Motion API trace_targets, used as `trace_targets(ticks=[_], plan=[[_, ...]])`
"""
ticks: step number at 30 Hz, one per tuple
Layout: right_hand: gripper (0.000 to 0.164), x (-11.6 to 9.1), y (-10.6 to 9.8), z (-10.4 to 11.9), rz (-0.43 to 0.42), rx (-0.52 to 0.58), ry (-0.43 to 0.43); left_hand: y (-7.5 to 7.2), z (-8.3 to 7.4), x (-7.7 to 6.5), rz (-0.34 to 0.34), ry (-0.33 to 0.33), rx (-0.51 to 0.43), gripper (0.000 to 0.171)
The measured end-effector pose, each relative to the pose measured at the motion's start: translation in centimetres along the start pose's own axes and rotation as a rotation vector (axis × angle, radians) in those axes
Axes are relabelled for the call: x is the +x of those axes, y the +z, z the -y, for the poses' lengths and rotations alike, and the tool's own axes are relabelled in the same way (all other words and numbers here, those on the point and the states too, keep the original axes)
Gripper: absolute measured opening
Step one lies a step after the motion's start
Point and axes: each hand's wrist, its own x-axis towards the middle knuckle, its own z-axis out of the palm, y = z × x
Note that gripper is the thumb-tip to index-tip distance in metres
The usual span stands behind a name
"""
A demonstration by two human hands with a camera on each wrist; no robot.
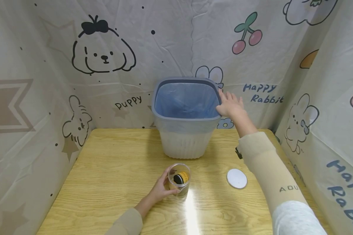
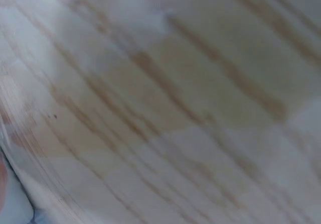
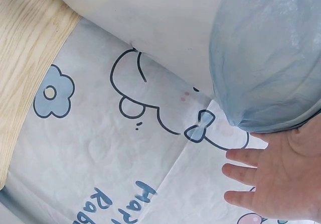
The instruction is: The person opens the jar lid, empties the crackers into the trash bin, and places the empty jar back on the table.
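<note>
A clear plastic jar (image 1: 183, 191) without a lid stands near the middle of the table, and my left hand (image 1: 161, 188) grips it from the left, thumb in front and fingers behind. Inside it lie a yellow-and-black item (image 1: 181, 178) and something orange-tan lower down. Behind the jar stands a white trash bin (image 1: 186, 143) lined with a blue bag (image 1: 188, 101), which folds over the grey-blue rim (image 1: 191, 118). My right hand (image 1: 231, 104) rests at the rim's right side, fingers stretched out; the right wrist view shows its palm (image 3: 296, 171) against the bag's edge.
A round white lid (image 1: 236, 178) lies on the wooden table (image 1: 114, 163), right of the jar. A printed curtain (image 1: 164, 42) closes in the back and both sides, right behind the bin. The left wrist view shows only blurred tabletop grain.
</note>
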Motion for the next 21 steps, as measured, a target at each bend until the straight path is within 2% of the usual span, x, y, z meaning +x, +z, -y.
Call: trace_targets(ticks=[10, 21], plan=[[0.068, -0.18, -0.22, 0.17, 0.029, -0.014, 0.009, 0.34, 0.0, 0.09, 0.007, 0.017, -0.052, 0.087], [0.067, -0.17, -0.19, 0.22, 0.026, -0.016, 0.013, 0.54, -0.1, 0.04, -0.002, 0.047, -0.067, 0.086]])
